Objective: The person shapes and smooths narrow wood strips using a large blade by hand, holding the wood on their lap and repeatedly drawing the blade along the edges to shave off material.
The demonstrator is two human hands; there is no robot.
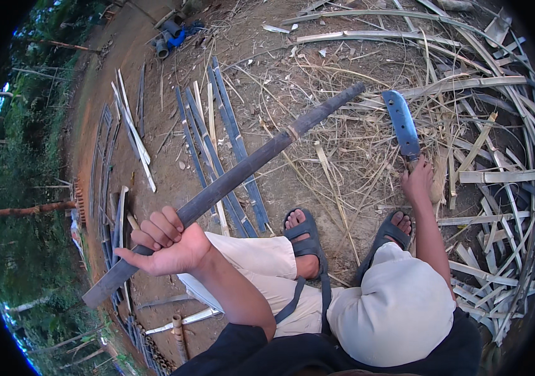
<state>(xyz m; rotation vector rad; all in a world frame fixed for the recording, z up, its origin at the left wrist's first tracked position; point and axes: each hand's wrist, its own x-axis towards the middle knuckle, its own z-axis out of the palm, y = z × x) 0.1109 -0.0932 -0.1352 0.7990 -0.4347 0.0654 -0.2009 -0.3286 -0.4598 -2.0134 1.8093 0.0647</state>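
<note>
The person's left hand [176,246] grips a long dark bamboo strip [252,164] near its lower end, the fingers curled closely round it and the thumb lying out across it. The strip slants from the lower left up to the upper right, with a pale ringed node partway along, and its far end lies just beside the tip of a broad knife [399,120] in the picture, a gap showing between the two. The right hand [419,182] has its fingers closed round the knife's handle, the bluish blade, pierced with several holes, pointing away from the body. Beneath the blade spreads a tangle of thin pale shavings [342,147] on the brown ground [208,53]. More dark strips [233,135] lie roughly side by side to the left of the shavings, while a large heap of pale split pieces [502,176] fills the right side. The person's feet, in dark sandals [316,238], stand apart below the shavings, and light trousers [393,307] cover the bent legs. Green foliage [20,207] borders the left edge.
</note>
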